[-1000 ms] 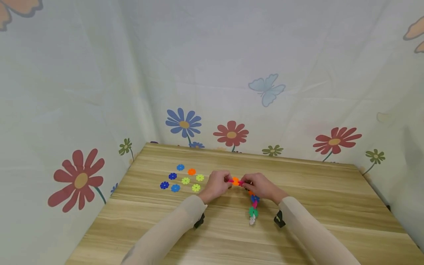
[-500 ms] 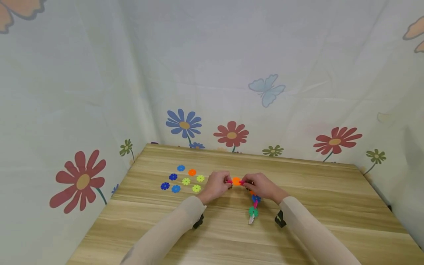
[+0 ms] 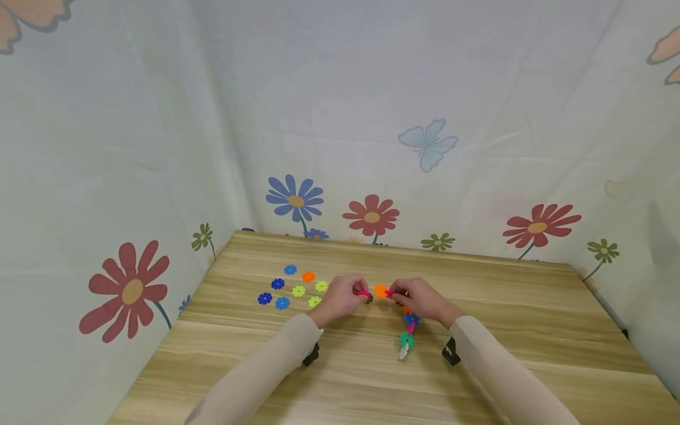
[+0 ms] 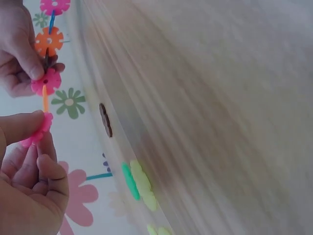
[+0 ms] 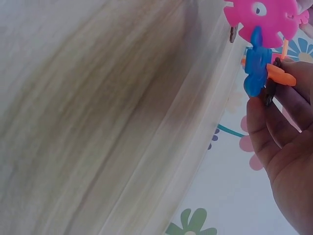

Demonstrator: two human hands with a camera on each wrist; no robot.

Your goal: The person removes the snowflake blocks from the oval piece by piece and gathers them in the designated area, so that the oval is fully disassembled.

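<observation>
Chain of notched discs (image 3: pixel 411 319) hangs from the right hand (image 3: pixel 421 297) above the wood-grain tabletop (image 3: pixel 345 389), and its tail drops toward the person through blue, pink, a green link (image 3: pixel 406 340) and a white link (image 3: pixel 404 352); whether that tip touches the wood, I cannot tell. The right hand pinches the chain near its far end, beside a brown link (image 5: pixel 269 95), and hides several links from the head view. An orange end disc (image 3: pixel 381 290) sticks out toward the left hand (image 3: pixel 342 298). That hand pinches a pink disc (image 4: pixel 42 129) between thumb and fingers; the head view shows a narrow gap between it and the orange one.

Just beyond the left fingertips, a brown disc (image 3: pixel 370 299) lies on the tabletop. Left of that hand lie more loose ones: three yellow-green discs (image 3: pixel 298 291), the nearest just beside the wrist, an orange loose disc (image 3: pixel 309 277), two dark blue discs (image 3: pixel 278 284) and two lighter blue discs (image 3: pixel 282 303). The left wrist view also shows a green loose disc (image 4: pixel 130 181) close by a yellow-green one.

Black wrist units (image 3: pixel 451 352) sit under the pale sleeves (image 3: pixel 265 372). Behind the tabletop hangs a white cloth (image 3: pixel 345 88) printed with flowers and butterflies.
</observation>
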